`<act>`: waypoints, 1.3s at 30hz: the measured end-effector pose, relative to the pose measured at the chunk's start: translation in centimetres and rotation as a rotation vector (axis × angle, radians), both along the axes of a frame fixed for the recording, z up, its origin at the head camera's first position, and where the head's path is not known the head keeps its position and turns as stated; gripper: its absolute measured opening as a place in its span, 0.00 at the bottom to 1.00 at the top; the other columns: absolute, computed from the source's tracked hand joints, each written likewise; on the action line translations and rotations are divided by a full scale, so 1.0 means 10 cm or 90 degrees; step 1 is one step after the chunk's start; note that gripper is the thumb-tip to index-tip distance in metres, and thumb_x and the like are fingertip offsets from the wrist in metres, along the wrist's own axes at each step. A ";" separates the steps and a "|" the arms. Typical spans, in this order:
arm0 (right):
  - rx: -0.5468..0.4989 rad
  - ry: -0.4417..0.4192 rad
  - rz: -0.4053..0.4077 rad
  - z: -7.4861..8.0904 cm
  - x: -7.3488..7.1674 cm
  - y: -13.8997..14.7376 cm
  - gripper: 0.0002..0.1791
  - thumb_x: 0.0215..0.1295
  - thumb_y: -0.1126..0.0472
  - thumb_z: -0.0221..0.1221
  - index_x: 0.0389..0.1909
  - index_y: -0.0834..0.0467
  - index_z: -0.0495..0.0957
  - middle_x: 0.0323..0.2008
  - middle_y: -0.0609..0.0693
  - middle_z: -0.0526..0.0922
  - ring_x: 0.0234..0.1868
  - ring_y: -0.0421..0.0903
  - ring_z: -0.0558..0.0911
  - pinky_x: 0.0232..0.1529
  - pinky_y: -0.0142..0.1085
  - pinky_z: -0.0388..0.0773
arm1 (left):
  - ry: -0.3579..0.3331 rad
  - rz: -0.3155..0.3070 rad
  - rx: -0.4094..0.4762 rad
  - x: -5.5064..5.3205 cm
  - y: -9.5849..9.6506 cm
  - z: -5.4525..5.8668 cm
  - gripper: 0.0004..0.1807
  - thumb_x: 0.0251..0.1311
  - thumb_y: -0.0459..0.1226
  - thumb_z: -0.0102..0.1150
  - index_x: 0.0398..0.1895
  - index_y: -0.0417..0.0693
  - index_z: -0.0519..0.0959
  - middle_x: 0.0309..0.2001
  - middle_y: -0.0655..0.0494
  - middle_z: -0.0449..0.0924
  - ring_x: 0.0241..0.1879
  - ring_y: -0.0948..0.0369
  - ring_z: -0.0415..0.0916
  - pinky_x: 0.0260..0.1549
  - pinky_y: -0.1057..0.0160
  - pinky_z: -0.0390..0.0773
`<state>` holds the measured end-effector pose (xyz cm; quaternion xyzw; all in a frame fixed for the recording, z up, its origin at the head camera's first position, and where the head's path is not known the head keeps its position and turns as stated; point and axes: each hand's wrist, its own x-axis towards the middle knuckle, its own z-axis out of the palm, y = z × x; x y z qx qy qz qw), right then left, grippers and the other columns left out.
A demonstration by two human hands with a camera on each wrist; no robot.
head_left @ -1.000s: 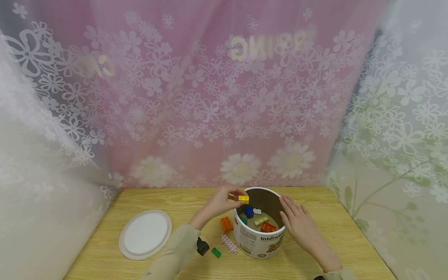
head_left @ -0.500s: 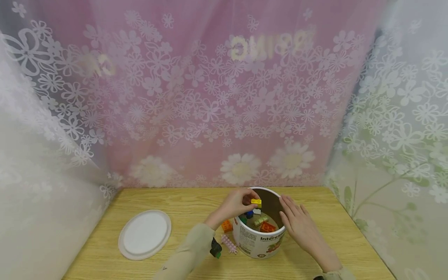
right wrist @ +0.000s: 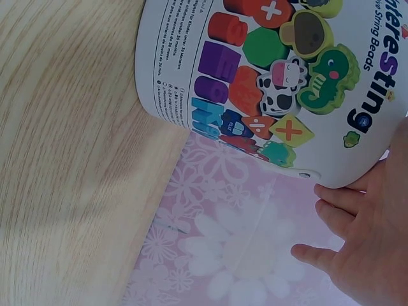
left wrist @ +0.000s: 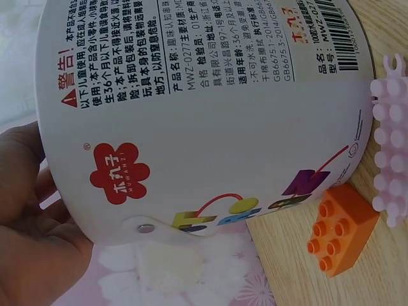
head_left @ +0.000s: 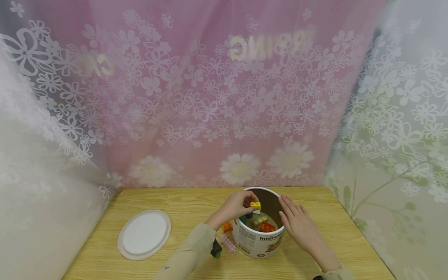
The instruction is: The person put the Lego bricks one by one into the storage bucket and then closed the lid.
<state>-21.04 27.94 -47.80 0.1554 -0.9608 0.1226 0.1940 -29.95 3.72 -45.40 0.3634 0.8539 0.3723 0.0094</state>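
In the head view, my left hand [head_left: 235, 207] pinches a yellow toy brick [head_left: 255, 205] over the opening of a white round bucket [head_left: 257, 245]. My right hand [head_left: 303, 230] rests on the bucket's right rim, its fingers nearly straight. Inside lie an orange-red brick [head_left: 267, 226], a pale green brick [head_left: 260, 221] and a white piece [head_left: 257, 212]; the left hand partly hides a blue one. The left wrist view shows the left hand [left wrist: 35, 223] at the rim, the yellow brick out of sight. In the right wrist view, the right hand [right wrist: 363, 236] touches the bucket's edge.
Beside the bucket lie an orange brick [left wrist: 344, 229] and a pink studded strip [head_left: 229, 244]. A black piece [head_left: 215, 249] is partly covered by the left sleeve, a bit of green next to it. A white round lid [head_left: 145, 235] lies on the wooden table's left side.
My left hand has carried the yellow brick rightward from the bucket's left rim to over its opening. The left sleeve now covers more of the black and green pieces. The right hand stays put.
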 end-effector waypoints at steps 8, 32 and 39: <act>0.004 -0.001 0.001 0.01 0.00 0.00 0.29 0.81 0.51 0.47 0.74 0.64 0.65 0.74 0.59 0.65 0.75 0.59 0.64 0.70 0.64 0.59 | 0.010 0.020 -0.019 0.01 0.02 -0.01 0.08 0.64 0.35 0.68 0.45 0.51 0.83 0.41 0.59 0.83 0.39 0.69 0.80 0.39 0.73 0.81; -0.002 -0.004 0.004 -0.01 -0.01 0.01 0.30 0.81 0.50 0.46 0.75 0.64 0.63 0.75 0.59 0.64 0.75 0.59 0.63 0.69 0.65 0.59 | 0.008 0.027 0.136 0.05 -0.18 0.02 0.13 0.69 0.34 0.63 0.55 0.46 0.82 0.50 0.55 0.84 0.46 0.63 0.82 0.48 0.62 0.83; -0.008 -0.017 0.003 -0.02 -0.01 0.01 0.30 0.82 0.50 0.46 0.76 0.63 0.63 0.75 0.59 0.63 0.76 0.58 0.62 0.70 0.65 0.57 | 0.003 0.043 0.165 0.05 -0.38 0.01 0.14 0.69 0.34 0.63 0.56 0.46 0.82 0.50 0.54 0.85 0.47 0.61 0.82 0.49 0.63 0.83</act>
